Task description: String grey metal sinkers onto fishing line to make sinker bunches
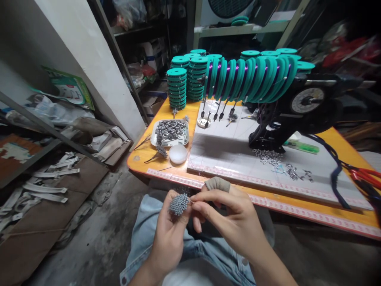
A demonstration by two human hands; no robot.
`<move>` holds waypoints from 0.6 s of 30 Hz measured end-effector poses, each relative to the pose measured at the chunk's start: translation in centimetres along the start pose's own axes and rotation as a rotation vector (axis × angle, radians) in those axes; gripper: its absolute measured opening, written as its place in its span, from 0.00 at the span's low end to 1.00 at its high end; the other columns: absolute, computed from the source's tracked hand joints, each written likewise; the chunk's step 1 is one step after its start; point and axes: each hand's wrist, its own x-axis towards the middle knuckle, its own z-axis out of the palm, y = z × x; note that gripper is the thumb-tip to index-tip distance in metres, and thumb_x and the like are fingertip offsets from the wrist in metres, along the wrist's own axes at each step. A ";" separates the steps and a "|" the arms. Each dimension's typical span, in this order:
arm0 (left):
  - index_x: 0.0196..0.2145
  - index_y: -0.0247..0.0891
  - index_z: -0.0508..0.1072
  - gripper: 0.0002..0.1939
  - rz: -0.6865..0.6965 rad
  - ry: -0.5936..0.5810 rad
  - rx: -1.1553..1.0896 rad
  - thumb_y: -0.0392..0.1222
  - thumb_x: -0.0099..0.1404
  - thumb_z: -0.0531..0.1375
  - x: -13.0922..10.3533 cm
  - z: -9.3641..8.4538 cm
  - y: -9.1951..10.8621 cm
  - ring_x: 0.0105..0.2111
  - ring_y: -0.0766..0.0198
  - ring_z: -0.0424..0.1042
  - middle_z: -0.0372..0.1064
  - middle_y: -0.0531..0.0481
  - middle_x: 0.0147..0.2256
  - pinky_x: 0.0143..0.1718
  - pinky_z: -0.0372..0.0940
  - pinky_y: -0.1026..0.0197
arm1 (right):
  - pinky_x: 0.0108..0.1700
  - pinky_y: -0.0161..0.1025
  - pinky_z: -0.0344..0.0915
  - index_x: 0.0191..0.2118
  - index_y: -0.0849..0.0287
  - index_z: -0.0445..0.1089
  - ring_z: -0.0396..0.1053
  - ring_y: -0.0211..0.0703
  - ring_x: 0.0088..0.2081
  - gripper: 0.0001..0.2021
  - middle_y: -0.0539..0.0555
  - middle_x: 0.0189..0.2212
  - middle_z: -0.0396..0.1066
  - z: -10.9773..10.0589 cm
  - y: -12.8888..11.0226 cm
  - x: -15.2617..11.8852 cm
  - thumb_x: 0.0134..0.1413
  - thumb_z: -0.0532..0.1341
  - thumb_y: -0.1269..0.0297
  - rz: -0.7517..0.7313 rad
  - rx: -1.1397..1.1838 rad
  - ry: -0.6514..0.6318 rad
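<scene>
My left hand [170, 234] is closed round a bundle of thin rods with small grey round ends [179, 204], held upright above my lap. Beside it, the thumb and forefinger of my right hand [229, 210] pinch together at the bundle's right edge. A fine strand seems to run between those fingertips, too small to name. A grey wrap [218, 184] covers one finger of the right hand. Both hands are just in front of the table's near edge, where a red-and-white measuring tape [178, 178] is stuck.
On the yellow table [139, 157] stand a white tray of grey cylindrical parts [155, 135], a round white lid [177, 154] and stacked green spools [177, 89]. A black winding machine [274, 139] carries a row of green discs [253, 79]. Small metal pieces [268, 157] and red-handled pliers [364, 174] lie rightward.
</scene>
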 end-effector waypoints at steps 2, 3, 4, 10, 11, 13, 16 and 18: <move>0.33 0.40 0.65 0.12 -0.016 -0.005 0.030 0.48 0.71 0.60 -0.1 0.1 0.1 0.25 0.67 0.66 0.64 0.57 0.23 0.33 0.63 0.64 | 0.31 0.34 0.70 0.41 0.54 0.79 0.73 0.34 0.23 0.05 0.49 0.29 0.73 0.0 0.0 0.0 0.63 0.65 0.68 0.029 0.098 -0.017; 0.33 0.40 0.65 0.13 -0.018 0.005 0.067 0.49 0.71 0.60 -0.1 0.1 0.2 0.25 0.68 0.65 0.63 0.57 0.23 0.31 0.63 0.64 | 0.29 0.34 0.71 0.41 0.55 0.80 0.73 0.33 0.21 0.05 0.50 0.30 0.73 -0.1 0.0 0.0 0.63 0.65 0.68 0.040 0.124 -0.019; 0.33 0.40 0.65 0.13 -0.018 0.015 0.110 0.49 0.71 0.59 -0.1 0.1 0.2 0.24 0.69 0.64 0.63 0.57 0.23 0.30 0.62 0.65 | 0.27 0.33 0.71 0.41 0.55 0.80 0.73 0.33 0.21 0.05 0.50 0.30 0.73 -0.1 -0.1 -0.1 0.63 0.65 0.69 0.054 0.138 -0.022; 0.33 0.39 0.66 0.12 0.027 0.059 0.199 0.48 0.72 0.59 -0.3 0.1 0.0 0.26 0.70 0.62 0.62 0.57 0.25 0.30 0.61 0.67 | 0.24 0.32 0.67 0.38 0.56 0.78 0.72 0.35 0.21 0.05 0.48 0.21 0.74 0.1 -0.3 0.0 0.63 0.64 0.71 0.074 0.118 -0.017; 0.34 0.40 0.66 0.11 0.039 0.081 0.170 0.48 0.72 0.60 -0.3 0.1 -0.1 0.26 0.69 0.63 0.63 0.57 0.25 0.31 0.61 0.66 | 0.25 0.32 0.67 0.37 0.56 0.78 0.71 0.35 0.21 0.06 0.47 0.20 0.74 0.1 -0.3 0.0 0.63 0.64 0.72 0.044 0.103 -0.002; 0.35 0.40 0.66 0.10 0.059 0.109 0.104 0.47 0.72 0.59 -0.3 0.1 -0.1 0.26 0.69 0.64 0.62 0.57 0.24 0.32 0.62 0.65 | 0.30 0.32 0.68 0.38 0.55 0.78 0.71 0.35 0.24 0.06 0.46 0.20 0.75 0.1 -0.3 0.0 0.62 0.64 0.74 -0.033 0.046 0.030; 0.33 0.40 0.63 0.11 0.137 0.078 0.054 0.43 0.75 0.56 -0.1 0.0 0.1 0.26 0.69 0.63 0.61 0.58 0.23 0.34 0.62 0.63 | 0.36 0.34 0.69 0.39 0.55 0.79 0.72 0.37 0.32 0.06 0.49 0.28 0.76 -0.1 0.0 -0.2 0.60 0.66 0.74 -0.126 -0.082 0.085; 0.31 0.41 0.61 0.12 0.224 0.060 0.065 0.40 0.76 0.54 0.0 -0.2 0.2 0.26 0.68 0.63 0.61 0.58 0.23 0.36 0.61 0.61 | 0.36 0.34 0.68 0.39 0.56 0.79 0.71 0.38 0.34 0.06 0.50 0.31 0.74 -0.2 0.3 -0.4 0.59 0.67 0.74 -0.150 -0.157 0.105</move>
